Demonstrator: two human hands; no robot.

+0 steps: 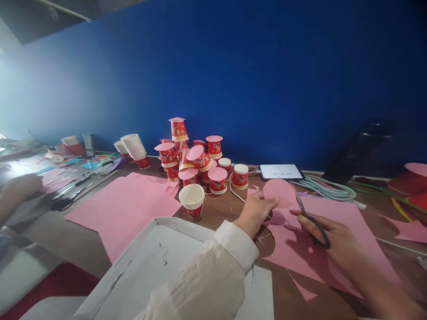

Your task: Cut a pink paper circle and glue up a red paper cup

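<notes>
My left hand (255, 211) pinches the lower left edge of a round pink paper disc (279, 192), holding it above the table. Dark-handled scissors (316, 229) are in my right hand (328, 235), with fingers in the handle and the blades pointing up along the disc's right edge. Beneath both hands lies a larger pink sheet (336, 222) with a curved cut on its left side. A narrow pink scrap (302, 286) rests near the sheet's lower edge. Whether the blades touch the disc is hard to tell.
Red paper cups (217, 183), several topped with pink discs, stand stacked by the blue wall (233, 80). An upright cup (192, 200) is in front. Pink sheets (133, 204) and a white box lid (160, 266) lie left. A phone (280, 172) shows a timer. Another person's hand (22, 191) is far left.
</notes>
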